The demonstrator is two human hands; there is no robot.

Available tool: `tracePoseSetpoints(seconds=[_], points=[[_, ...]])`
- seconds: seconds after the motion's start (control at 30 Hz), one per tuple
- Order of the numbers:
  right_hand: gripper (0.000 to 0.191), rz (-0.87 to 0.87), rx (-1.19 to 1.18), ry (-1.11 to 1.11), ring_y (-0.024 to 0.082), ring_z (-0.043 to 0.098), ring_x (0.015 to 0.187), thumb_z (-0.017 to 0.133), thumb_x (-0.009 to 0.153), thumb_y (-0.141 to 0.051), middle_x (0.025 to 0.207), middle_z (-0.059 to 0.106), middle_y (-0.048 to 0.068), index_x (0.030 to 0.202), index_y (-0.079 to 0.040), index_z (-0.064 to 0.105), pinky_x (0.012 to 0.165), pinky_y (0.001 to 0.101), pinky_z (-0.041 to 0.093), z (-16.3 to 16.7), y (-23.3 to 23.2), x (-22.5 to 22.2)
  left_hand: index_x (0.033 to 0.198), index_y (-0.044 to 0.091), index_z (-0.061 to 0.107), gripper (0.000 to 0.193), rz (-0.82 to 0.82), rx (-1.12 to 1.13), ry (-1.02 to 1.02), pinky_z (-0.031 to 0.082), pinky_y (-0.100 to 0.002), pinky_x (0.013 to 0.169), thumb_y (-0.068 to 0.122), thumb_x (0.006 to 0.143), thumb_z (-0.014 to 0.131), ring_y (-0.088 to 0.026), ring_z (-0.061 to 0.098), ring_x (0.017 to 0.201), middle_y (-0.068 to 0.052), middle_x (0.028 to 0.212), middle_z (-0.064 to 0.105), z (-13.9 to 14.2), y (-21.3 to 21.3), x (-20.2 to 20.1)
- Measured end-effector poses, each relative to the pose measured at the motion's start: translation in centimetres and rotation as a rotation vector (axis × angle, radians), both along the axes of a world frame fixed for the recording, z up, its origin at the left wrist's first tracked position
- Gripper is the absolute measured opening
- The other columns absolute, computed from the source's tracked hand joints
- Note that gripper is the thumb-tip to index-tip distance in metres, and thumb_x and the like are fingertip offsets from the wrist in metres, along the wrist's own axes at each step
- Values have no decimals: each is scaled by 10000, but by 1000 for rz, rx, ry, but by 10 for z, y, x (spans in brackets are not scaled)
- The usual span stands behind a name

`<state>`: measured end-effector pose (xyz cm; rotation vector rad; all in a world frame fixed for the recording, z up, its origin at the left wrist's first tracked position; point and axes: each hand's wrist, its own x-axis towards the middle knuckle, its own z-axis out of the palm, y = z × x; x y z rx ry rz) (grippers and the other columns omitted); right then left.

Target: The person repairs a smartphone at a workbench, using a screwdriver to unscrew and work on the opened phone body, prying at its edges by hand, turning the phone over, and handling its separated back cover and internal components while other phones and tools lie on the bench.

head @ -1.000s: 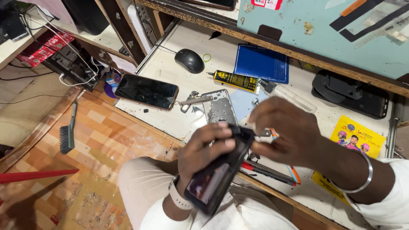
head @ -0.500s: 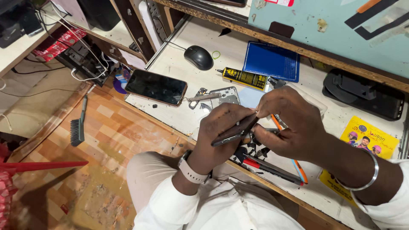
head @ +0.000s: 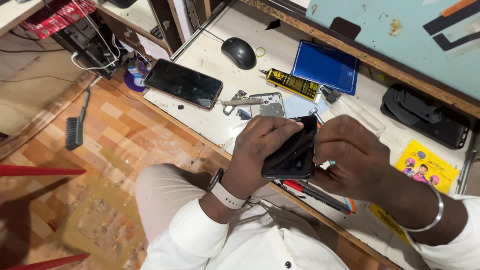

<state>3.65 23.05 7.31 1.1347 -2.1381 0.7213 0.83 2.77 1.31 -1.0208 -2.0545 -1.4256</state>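
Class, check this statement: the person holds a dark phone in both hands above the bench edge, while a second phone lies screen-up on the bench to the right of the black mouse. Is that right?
Not quite. The second phone lies to the left of the black mouse, not the right, as the head view shows. The rest stands: the left hand and right hand both hold the dark phone above the bench edge.
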Motion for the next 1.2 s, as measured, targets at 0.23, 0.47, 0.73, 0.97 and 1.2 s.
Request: tracePoseSetpoints(seconds=[0.23, 0.47, 0.73, 0.97, 1.2], points=[[400, 7, -33, 15, 213, 622, 785, 951, 693, -76, 868, 591, 79, 836, -60, 578, 670, 323, 527, -3, -8, 4, 1282, 105, 668, 490, 17, 64, 26, 567, -358, 945, 156, 821, 826, -254, 699, 1085, -57, 1192, 705, -4, -5, 2], [358, -49, -5, 8, 228, 640, 818, 919, 702, -74, 893, 608, 96, 867, -49, 602, 685, 336, 535, -1, -11, 3, 1289, 91, 653, 527, 2, 73, 2, 560, -368, 942, 165, 801, 840, -266, 689, 1081, -66, 1179, 694, -6, -6, 2], [321, -36, 81, -39, 246, 685, 937, 830, 802, 3, 1004, 656, 93, 1055, -74, 648, 805, 346, 566, 8, 0, 5, 1226, 69, 678, 563, 95, -26, -5, 529, -418, 949, 18, 671, 760, -307, 652, 1062, -104, 1122, 678, -10, 0, -2], [279, 212, -729, -743, 122, 696, 932, 765, 937, 17, 1085, 639, 85, 1119, -37, 560, 819, 264, 618, -16, 27, -17, 1137, 56, 683, 285, -27, 438, -224, 538, -321, 992, 118, 894, 818, -182, 655, 1118, -88, 1190, 689, -14, 5, -7], [382, -47, -460, -471, 134, 542, 976, 825, 825, -7, 1089, 533, 60, 1073, -40, 536, 891, 299, 494, -11, 26, -30, 1094, 12, 717, 155, 45, 336, -359, 549, -255, 760, 66, 960, 774, -142, 667, 821, -92, 974, 758, -16, 2, -5]])
